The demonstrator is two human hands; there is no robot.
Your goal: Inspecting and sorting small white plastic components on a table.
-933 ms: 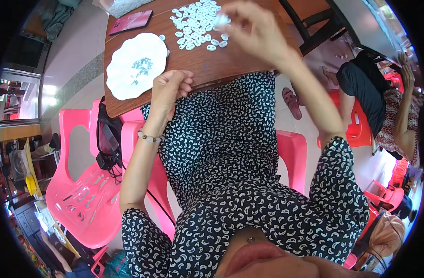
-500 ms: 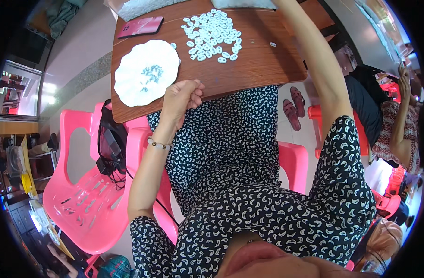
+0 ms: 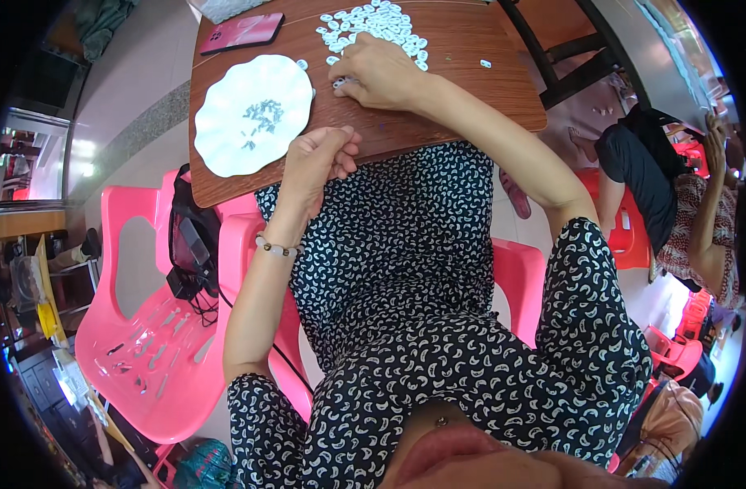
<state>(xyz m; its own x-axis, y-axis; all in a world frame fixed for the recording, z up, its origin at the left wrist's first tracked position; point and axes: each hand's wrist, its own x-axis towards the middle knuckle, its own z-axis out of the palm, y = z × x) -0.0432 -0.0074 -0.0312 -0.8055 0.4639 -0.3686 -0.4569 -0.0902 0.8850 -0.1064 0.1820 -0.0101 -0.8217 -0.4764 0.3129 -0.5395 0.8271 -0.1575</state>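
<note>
My left hand [image 3: 320, 156] is closed at the table's near edge, just right of a white scalloped plate [image 3: 218, 143] with small grey slivers [image 3: 263, 116] on it. Thumb and fingers press together there, and whatever they hold is hidden. My right hand [image 3: 382, 75] reaches over the near side of a pile of small white oval pieces [image 3: 378, 23], each with two dark holes. Its thumb and fingertips close on one such oval piece [image 3: 340, 82], low over the tabletop. The back of this hand covers part of the pile.
A pink phone-like slab [image 3: 242, 34] lies at the wooden table's [image 3: 470, 106] far left. One loose oval piece [image 3: 485, 63] lies right of the pile. A pink chair [image 3: 149, 367] with a black bag [image 3: 193, 244] stands at left. Another person [image 3: 695, 220] sits at right.
My right hand has come back from beyond the table's far right edge to the near side of the pile. My left hand stays almost in place, still closed.
</note>
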